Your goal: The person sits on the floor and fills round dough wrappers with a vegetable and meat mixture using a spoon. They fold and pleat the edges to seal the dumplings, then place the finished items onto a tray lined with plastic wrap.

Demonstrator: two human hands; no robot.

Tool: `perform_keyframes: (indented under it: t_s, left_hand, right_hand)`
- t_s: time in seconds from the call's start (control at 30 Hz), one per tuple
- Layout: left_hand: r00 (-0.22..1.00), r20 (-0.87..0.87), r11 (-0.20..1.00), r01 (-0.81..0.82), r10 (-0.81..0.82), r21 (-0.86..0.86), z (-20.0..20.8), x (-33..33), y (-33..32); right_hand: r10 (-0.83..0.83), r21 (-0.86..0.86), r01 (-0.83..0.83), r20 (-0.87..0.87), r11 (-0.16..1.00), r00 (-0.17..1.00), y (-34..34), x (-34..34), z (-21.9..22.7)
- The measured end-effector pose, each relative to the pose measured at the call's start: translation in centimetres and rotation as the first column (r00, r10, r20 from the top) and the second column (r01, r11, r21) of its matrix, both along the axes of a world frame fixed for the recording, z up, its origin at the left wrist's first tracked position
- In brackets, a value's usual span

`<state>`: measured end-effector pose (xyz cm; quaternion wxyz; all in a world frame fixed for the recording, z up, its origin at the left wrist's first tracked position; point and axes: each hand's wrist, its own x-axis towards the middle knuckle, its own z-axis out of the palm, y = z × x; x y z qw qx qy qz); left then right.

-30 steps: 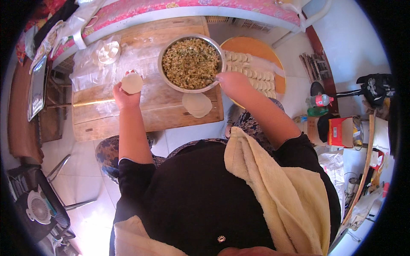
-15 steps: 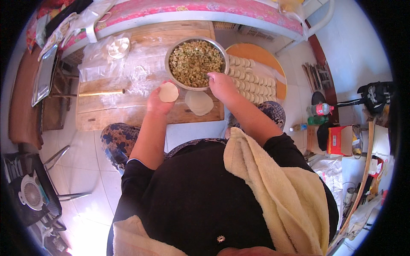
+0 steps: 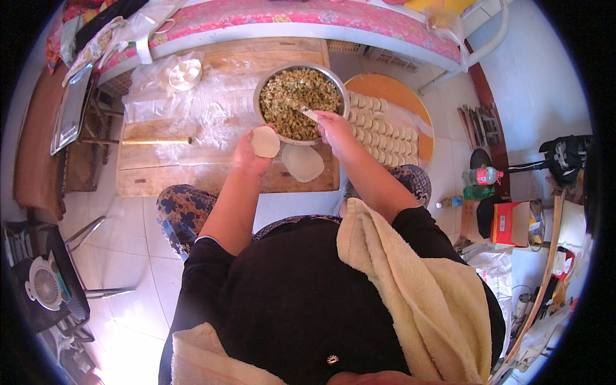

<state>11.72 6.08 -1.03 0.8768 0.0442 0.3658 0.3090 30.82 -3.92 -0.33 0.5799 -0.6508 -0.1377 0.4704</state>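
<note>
On the fingers and palm of my left hand [image 3: 252,160] lies a round dumpling wrapper [image 3: 265,142], flat and bare, close to the near-left rim of the bowl. My right hand [image 3: 335,131] is closed around a pale flat stick [image 3: 309,114], whose far end reaches into the chopped filling [image 3: 292,96]. A large metal bowl [image 3: 258,109] holds this greenish-brown filling. Just in front of the bowl, more round wrappers [image 3: 302,163] lie overlapping on the wooden board. To the bowl's right, rows of folded dumplings [image 3: 385,138] sit on a round orange board [image 3: 418,106].
A rolling pin [image 3: 157,141] lies on the floured wooden board [image 3: 144,184] at left. Farther back, a white bowl [image 3: 192,82] with pale dough pieces stands on plastic sheeting. A bed edge [image 3: 282,24] runs along the back. Bottles [image 3: 482,175] stand on the floor at right.
My right hand has turned and drawn back slightly, so the pale stick now shows over the filling. My left hand with the wrapper has shifted slightly right. The whole view has shifted slightly.
</note>
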Motion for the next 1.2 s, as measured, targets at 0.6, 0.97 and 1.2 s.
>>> perform_keyframes:
  t_s: [0.6,0.97,1.2]
  left_hand:
    - [0.98,0.19,0.997,-0.055,0.064,-0.05,1.2,9.3,1.6]
    - [0.966,0.252,0.997,0.068,-0.057,-0.037,2.9,7.5,0.6]
    - [0.973,0.228,0.992,0.069,-0.044,-0.103,4.2,7.0,-0.1]
  right_hand:
    - [0.182,-0.142,-0.321,0.978,0.936,0.098,-4.7,-1.4,4.6]
    - [0.086,-0.078,-0.402,0.996,0.912,0.002,-6.2,-1.2,6.3]
    - [0.026,0.01,-0.417,0.996,0.909,0.081,-6.5,-0.3,5.7]
